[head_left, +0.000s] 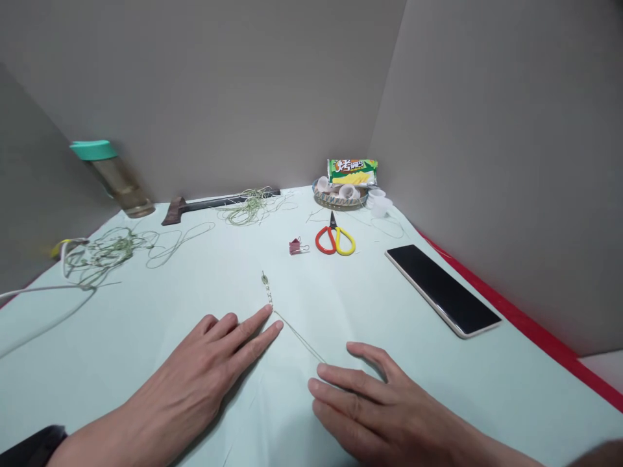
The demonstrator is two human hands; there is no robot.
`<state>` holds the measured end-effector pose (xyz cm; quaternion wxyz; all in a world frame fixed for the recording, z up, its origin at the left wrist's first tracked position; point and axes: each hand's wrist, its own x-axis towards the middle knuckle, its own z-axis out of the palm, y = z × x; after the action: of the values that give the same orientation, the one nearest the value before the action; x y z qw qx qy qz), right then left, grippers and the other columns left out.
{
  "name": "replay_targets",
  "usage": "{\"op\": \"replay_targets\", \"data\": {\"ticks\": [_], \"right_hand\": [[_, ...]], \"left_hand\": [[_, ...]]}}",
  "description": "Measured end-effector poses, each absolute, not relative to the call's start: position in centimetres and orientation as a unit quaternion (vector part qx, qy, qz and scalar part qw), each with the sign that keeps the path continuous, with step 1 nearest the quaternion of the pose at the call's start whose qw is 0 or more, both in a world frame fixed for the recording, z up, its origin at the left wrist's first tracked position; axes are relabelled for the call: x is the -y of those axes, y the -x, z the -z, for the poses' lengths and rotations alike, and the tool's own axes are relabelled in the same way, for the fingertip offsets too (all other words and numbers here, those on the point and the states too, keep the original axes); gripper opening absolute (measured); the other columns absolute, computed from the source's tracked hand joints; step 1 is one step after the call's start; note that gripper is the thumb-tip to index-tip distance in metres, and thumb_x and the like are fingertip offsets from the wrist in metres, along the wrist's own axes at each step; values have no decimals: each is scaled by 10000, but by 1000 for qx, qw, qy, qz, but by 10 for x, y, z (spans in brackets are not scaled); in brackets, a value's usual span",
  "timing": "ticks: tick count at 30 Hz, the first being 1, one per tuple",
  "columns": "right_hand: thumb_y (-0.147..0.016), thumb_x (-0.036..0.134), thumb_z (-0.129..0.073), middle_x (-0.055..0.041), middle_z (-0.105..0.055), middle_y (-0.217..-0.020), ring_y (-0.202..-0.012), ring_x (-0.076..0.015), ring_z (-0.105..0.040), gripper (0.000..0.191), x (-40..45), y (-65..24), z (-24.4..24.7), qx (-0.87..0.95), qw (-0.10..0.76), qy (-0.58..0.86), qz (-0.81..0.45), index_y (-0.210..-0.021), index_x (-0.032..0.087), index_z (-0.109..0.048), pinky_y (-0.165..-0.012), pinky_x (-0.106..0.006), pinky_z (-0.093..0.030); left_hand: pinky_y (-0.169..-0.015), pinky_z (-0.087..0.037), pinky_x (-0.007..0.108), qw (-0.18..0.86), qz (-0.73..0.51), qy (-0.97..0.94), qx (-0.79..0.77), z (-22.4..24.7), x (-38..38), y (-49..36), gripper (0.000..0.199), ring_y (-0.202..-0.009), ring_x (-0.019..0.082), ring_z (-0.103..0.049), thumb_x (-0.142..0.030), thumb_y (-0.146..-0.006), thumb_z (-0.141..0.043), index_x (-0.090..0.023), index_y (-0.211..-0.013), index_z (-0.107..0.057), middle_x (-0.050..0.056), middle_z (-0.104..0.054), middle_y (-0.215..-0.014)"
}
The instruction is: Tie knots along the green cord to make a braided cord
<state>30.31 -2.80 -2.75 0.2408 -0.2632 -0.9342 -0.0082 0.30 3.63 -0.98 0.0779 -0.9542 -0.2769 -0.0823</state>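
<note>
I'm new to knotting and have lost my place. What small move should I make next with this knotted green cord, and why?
Probably pinch the knotted cord just below its lowest knot with the left hand: its fingertips already lie right beside it. The cord lies loose on the sheet, and its plain strand runs toward the open right hand, so that hand stays free.

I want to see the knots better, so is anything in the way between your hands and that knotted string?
No, nothing visible is. The knotted cord lies on the pale green sheet, right by the left hand's fingertips, and its thin tail reaches toward the right hand.
</note>
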Motion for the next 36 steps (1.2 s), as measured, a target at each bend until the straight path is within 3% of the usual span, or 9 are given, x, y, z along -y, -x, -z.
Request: {"op": "replay_targets", "data": {"ticks": [2,5,8,12,15,17,22,29,36], "right_hand": [[-1054,25,-414,-39,-781,-1272,-1252,-156,-660,331,35,-309,28,933,242,266,-26,-1277,157,-619,-1284,-382,-270],[-1023,31,-412,-72,-789,-1194,-1133,-194,-705,346,42,-315,24,916,249,300,-99,-1276,193,-583,-1083,-385,-517],[-1001,42,-410,-81,-748,-1151,-1046,-213,-706,360,39,-313,13,877,252,389,-130,-1263,233,-567,-936,-368,-583],[-1072,189,-487,-79,-657,-1196,-1091,-226,-653,172,14,-294,-6,846,174,491,-114,-1213,240,-570,-969,-403,-552],[-1028,199,-596,-80,-632,-1079,-986,-244,-618,17,-11,-274,-12,859,138,482,-108,-1012,200,-601,-897,-414,-547],[-995,131,-593,-88,-628,-1044,-955,-258,-598,81,-24,-264,-7,865,117,477,-103,-945,194,-599,-882,-435,-524],[-886,-49,-460,-71,-614,-1043,-875,-219,-560,300,-37,-261,9,868,94,472,-123,-986,207,-582,-812,-377,-453],[-924,112,-477,18,-588,-752,-691,-155,-545,146,-48,-266,-24,822,115,492,-261,-837,230,-485,-603,-273,-370],[-944,228,-563,64,-578,-696,-639,-131,-523,19,-58,-267,-31,784,125,474,-381,-934,212,-559,-572,-252,-385]], "left_hand": [[-807,-353,342,83,86,954,275,9,-37,-3,680,-886,222,-542,101,-954,-350,-209,-1545,-485,79,-595,-1547],[-803,-351,350,92,87,953,274,10,-37,-4,697,-890,223,-565,103,-947,-338,-218,-1546,-492,86,-592,-1551],[-784,-358,354,99,84,953,274,10,-36,-4,645,-881,221,-588,77,-976,-350,-209,-1530,-515,97,-602,-1543],[-801,-363,370,112,79,951,276,9,-35,-6,681,-911,230,-620,114,-942,-326,-185,-1516,-537,123,-610,-1533],[-799,-368,380,116,71,951,277,9,-36,-5,685,-925,242,-639,107,-932,-341,-190,-1517,-539,130,-608,-1534],[-787,-374,382,116,67,951,278,11,-36,-4,674,-926,243,-647,92,-931,-359,-189,-1519,-531,129,-597,-1545],[-856,-386,415,115,63,947,295,18,-34,-2,759,-1049,278,-647,71,-926,-387,-262,-1608,-386,85,-557,-1588],[-907,-414,409,106,46,941,318,18,-29,-3,775,-1113,260,-634,86,-936,-371,-295,-1611,-363,59,-522,-1615],[-903,-436,427,104,17,935,339,21,-30,-2,821,-1167,289,-599,61,-939,-442,-324,-1648,-291,40,-435,-1678]]}}
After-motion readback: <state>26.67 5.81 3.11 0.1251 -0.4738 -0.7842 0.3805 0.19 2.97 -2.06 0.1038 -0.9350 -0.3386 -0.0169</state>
